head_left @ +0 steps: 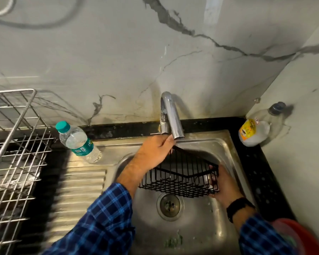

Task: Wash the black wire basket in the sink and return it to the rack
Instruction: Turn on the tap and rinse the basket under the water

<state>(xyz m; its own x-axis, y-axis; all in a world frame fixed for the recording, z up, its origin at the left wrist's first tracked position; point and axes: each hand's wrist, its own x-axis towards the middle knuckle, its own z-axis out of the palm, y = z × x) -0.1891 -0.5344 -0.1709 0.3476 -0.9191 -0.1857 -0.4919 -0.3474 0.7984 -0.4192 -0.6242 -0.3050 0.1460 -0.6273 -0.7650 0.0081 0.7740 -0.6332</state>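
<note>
The black wire basket [180,179] hangs tilted over the steel sink [226,144], just below the spout of the chrome tap [170,116]. My left hand [153,151] grips its far upper corner close to the spout. My right hand [225,184] holds its right end, fingers wrapped round the wires. No water stream is visible. A steel wire rack [13,144] stands on the counter at the far left.
A plastic water bottle [75,140] with a teal cap stands on the ribbed drainboard [79,190] left of the basin. A clear jug [254,129] with a yellow label sits in the back right corner. A red bowl [300,234] shows at the bottom right. The drain [169,205] lies under the basket.
</note>
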